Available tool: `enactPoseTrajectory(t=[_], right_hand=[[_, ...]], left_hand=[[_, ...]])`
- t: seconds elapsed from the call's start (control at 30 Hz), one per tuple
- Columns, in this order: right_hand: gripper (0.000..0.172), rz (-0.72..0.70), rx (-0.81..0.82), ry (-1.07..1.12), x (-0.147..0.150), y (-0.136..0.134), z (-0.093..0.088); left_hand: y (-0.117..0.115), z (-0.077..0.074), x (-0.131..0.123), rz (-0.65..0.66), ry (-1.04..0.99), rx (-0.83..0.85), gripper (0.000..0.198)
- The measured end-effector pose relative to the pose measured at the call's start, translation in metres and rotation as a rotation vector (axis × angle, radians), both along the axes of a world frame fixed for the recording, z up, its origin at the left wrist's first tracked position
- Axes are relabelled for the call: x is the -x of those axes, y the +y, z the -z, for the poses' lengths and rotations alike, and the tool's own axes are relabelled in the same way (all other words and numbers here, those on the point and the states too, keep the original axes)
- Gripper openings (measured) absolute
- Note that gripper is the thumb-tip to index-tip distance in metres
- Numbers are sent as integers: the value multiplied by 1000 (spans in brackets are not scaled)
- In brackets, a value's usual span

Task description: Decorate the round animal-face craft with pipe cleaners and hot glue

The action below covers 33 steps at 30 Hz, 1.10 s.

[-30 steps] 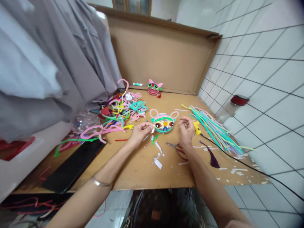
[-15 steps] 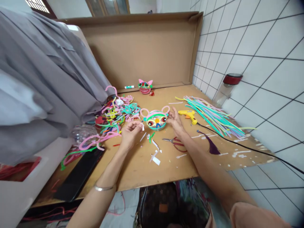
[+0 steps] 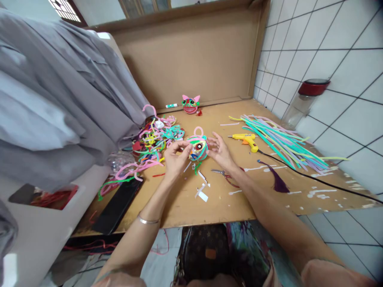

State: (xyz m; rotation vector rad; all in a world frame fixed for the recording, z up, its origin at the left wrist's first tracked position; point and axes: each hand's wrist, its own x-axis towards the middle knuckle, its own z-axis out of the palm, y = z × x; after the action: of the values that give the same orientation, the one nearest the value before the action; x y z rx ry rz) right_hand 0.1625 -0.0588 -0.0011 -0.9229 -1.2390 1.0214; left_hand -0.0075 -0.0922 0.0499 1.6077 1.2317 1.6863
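A round animal-face ornament (image 3: 201,153) in pink, green, yellow and teal sits between my hands at the middle of the table. It is turned sideways, so one large eye and one pink loop ear show. My left hand (image 3: 176,159) pinches its left side, thumb on the front, covering part of the face. My right hand (image 3: 222,154) grips the right edge between thumb and bent fingers. Below lie white paper scraps (image 3: 203,196) and a green fuzzy piece (image 3: 197,168). Red-handled scissors (image 3: 231,180) rest beside my right wrist.
A yellow glue gun (image 3: 245,138) and a bundle of pipe cleaners (image 3: 284,141) lie right, with a purple tassel (image 3: 277,179) and a lidded jar (image 3: 305,101). Tangled pipe cleaners (image 3: 163,137) and a black phone (image 3: 116,207) lie left. Another animal-face ornament (image 3: 190,105) stands behind.
The ornament has turned from facing me to sideways, hiding one eye and ear. My left hand has moved from beside it onto it; the white scrap in its fingers no longer shows.
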Motion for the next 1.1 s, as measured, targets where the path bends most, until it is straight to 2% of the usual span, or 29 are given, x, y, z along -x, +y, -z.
enactPoseTrajectory(t=[0.07,0.13,0.3,0.4,0.53,0.63,0.97,1.1], right_hand=[[79,-16,-2,-22,0,0,0],[78,-36,-5,-33,0,0,-1],[84,-52,-9,-52,1,-1,-8],[92,-94,-26,-60,4,0,-16],[107,-206,-50,-31,12,5,-21],[110,-230,-64,-17,18,9,-18],[105,-202,-115,-129,16,9,-8],[105,-188,-116,-140,16,9,-8]], left_hand=[[6,-1,5,-13,-9,-34,19],[12,-3,10,28,-69,-35,20],[15,-4,13,64,-160,48,26],[10,0,11,60,-175,69,31],[6,8,10,128,-181,89,31],[6,14,11,132,-194,74,30],[13,23,16,120,-182,23,28],[10,22,17,49,-66,-22,21]])
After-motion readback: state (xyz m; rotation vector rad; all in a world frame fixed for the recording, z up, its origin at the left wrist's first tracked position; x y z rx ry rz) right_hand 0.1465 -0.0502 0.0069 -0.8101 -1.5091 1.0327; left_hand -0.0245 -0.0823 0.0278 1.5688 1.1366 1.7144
